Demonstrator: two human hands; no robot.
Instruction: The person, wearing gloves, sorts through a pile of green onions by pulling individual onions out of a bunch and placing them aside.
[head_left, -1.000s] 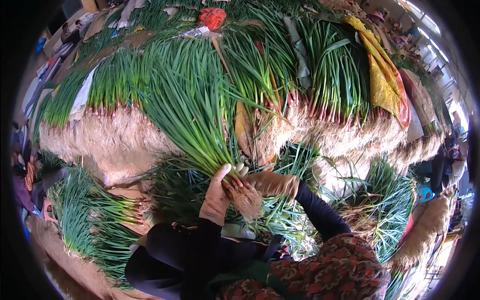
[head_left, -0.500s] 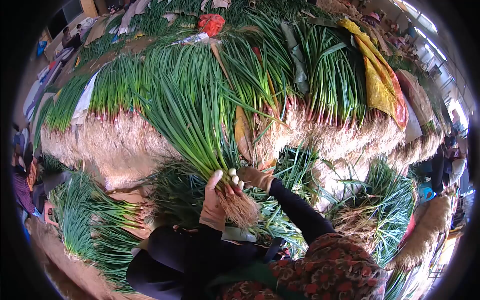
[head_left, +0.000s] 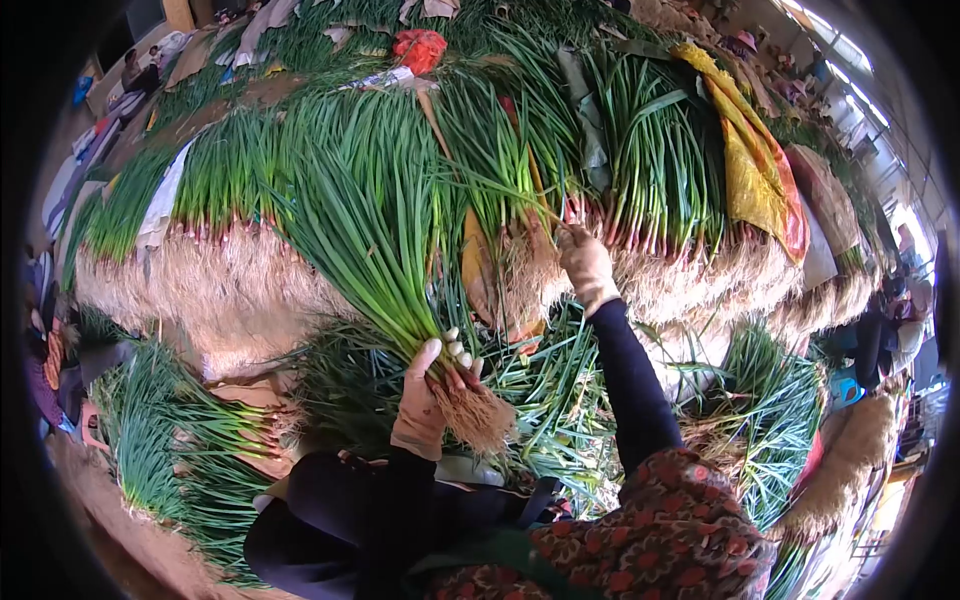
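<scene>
A thick bunch of green garlic (head_left: 395,275), with long flat leaves, reddish stem bases and hairy roots, is held in my gloved left hand (head_left: 424,398). My thumb and fingers wrap around its stems just above the roots, and the leaves lean up and to the left. Farther forward and to the right, my gloved right hand (head_left: 588,268) is at the row of stacked green garlic (head_left: 665,165). Its fingers are curled at the base of a stalk there; the fingertips are partly hidden.
Root masses (head_left: 220,275) form the front face of the stack. A yellow and orange sack (head_left: 757,165) and a red bag (head_left: 419,50) lie on it. Loose leaves (head_left: 560,400) cover the ground before me. More green garlic (head_left: 225,440) lies at left. Other people are at the edges.
My right hand has moved from beside the held bunch, forward and right to the stacked row. My left hand keeps the bunch in almost the same place.
</scene>
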